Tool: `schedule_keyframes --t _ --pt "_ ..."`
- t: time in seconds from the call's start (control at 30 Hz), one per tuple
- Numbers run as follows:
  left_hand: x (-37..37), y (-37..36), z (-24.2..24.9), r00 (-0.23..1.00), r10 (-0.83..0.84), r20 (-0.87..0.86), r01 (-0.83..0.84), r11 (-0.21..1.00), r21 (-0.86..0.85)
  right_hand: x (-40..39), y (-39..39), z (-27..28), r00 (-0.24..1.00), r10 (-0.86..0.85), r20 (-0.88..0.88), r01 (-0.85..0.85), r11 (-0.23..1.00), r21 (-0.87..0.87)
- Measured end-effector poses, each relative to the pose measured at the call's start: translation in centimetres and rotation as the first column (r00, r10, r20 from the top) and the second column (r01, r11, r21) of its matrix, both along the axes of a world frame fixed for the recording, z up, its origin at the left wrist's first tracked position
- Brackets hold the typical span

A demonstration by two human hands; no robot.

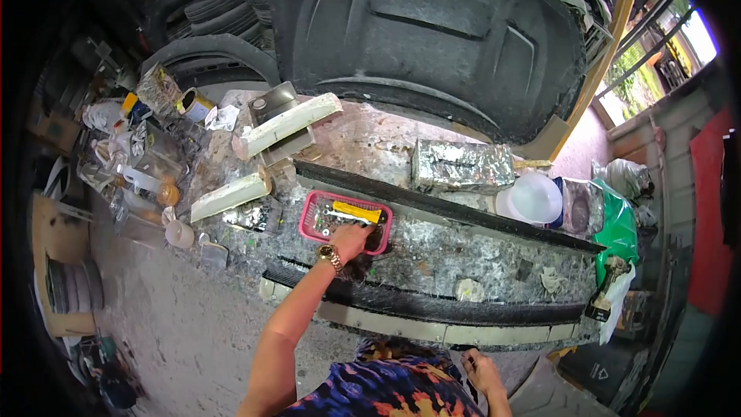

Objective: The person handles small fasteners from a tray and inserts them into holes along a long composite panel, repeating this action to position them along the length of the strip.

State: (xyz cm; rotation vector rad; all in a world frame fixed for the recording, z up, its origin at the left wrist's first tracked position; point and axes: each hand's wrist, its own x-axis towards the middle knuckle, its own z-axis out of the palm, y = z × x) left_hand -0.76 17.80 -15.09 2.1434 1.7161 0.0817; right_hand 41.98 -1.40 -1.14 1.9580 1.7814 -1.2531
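My left hand (351,240), with a gold watch at its wrist, reaches into a pink plastic basket (307,218) on the workbench. Small loose bits lie in the basket, and across them rests a yellow-handled tool (356,211). The fingers of that hand dip down right beside the yellow handle, their tips hidden among the contents. Low in the view, by the bench's front edge, my right hand (483,373) hangs with its fingers curled in; I cannot tell what is in it. Close to its fingertips is a small dark patch at the edge.
Two long black strips (432,205) (463,313) run across the stained bench (432,262). A foil-wrapped block (463,164), a white bucket (529,199) and a green bag (617,220) stand to the right. Pale bars (231,195) and clutter lie left. A black hood panel (432,38) leans behind.
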Motion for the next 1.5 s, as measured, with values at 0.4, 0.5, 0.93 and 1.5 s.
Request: schedule_keyframes --t 0.4,0.5,0.93,1.5 --pt "1.5 2.2 0.7 0.996 0.083 0.015 -0.083 0.996 0.029 -0.4 0.1 0.5 0.999 0.026 0.034 -0.023 0.998 -0.066" --pt "1.6 2.6 0.9 0.999 0.033 -0.042 -0.033 0.999 0.009 -0.3 -0.1 0.3 0.999 -0.004 0.042 0.005 1.0 -0.023" --pt "1.1 4.2 -1.4 0.952 -0.223 -0.209 0.233 0.972 0.023 -0.3 -0.3 1.4 0.998 -0.061 0.024 0.061 0.998 -0.015" --pt "5.9 -5.2 8.3 0.219 0.412 0.884 -0.35 0.879 -0.323 -8.4 7.9 2.0 0.793 -0.102 -0.601 0.215 0.969 0.119"
